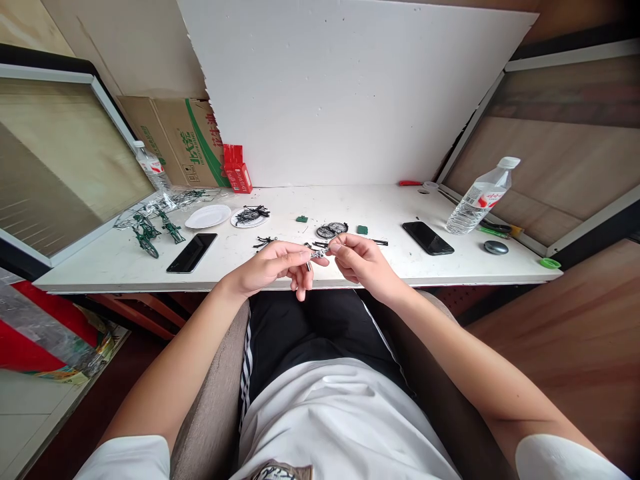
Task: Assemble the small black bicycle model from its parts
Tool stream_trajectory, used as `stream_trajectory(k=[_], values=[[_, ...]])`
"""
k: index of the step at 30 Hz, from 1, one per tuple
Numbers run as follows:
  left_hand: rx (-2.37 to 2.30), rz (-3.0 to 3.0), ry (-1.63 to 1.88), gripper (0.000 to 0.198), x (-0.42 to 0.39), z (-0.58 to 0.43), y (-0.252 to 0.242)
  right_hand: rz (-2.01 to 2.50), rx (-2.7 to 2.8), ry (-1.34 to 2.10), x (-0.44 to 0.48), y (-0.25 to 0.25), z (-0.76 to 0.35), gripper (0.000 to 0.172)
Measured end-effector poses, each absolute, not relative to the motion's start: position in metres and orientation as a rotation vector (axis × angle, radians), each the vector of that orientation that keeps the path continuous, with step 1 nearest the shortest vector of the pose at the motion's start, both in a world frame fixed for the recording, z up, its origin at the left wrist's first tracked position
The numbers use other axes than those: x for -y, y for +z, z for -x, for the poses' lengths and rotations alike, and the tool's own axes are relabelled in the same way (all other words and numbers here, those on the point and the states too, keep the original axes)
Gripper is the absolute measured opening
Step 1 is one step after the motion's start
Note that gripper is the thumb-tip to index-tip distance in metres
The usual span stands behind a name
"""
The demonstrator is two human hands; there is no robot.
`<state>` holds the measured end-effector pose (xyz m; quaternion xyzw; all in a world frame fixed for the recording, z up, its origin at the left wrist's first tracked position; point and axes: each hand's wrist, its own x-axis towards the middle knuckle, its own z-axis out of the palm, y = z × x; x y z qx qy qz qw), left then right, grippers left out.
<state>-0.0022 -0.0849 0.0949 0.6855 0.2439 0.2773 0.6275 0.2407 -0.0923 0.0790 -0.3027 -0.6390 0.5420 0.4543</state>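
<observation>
So, a small silvery part (319, 253) is up in the air around the front edge of the white table (115, 268), right between the person's two hands. The left hand (280, 263) has it pinched between thumb and index finger, other fingers loosely curled below. The right hand (361, 261) is pinching at the other end with thumb and forefinger, probably on the same piece, though it's too tiny to be sure.

Just past the hands there's a pair of spoked wheels (332, 230), with a green block (363, 230) to their right and another green piece (301, 219) farther back on the left. Some spindly black parts (265, 241) lie near the left hand, and more dark bits are heaped on a small white plate (237, 224). Next to that is a larger white plate (207, 216), then two green bicycle-like models (157, 230) standing off to the left.

A phone (192, 253) lies in front of those, and a second black phone (428, 238) sits on the right, near an upright water bottle (481, 198). Back left, a red box (237, 171) stands by a cardboard carton (175, 143).
</observation>
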Motion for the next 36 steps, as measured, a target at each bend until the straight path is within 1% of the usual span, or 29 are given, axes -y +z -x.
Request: stream_trajectory(k=[7,15,24,27,30,32,36], values=[[-0.548,-1.527,0.629,0.042,0.084,0.003,0.093,0.766,1.552,1.357,0.093,0.080,-0.241,0.033],[-0.520,-1.456,0.628,0.054,0.084,-0.001,0.089,0.742,1.630,1.343,0.092,0.077,-0.243,0.035],[-0.489,-1.449,0.574,0.039,0.084,-0.004,0.086,0.707,1.726,1.273,0.095,0.081,-0.240,0.035],[-0.471,-1.418,0.590,0.036,0.084,-0.005,0.084,0.747,1.674,1.182,0.096,0.078,-0.239,0.043],[-0.457,-1.369,0.657,0.033,0.084,-0.006,0.083,0.804,1.629,0.997,0.094,0.073,-0.238,0.054],[-0.460,-1.339,0.739,0.032,0.083,-0.007,0.082,0.819,1.631,0.842,0.092,0.071,-0.239,0.051],[-0.508,-1.302,0.899,0.032,0.079,-0.007,0.078,0.774,1.668,0.606,0.088,0.070,-0.242,0.036]])
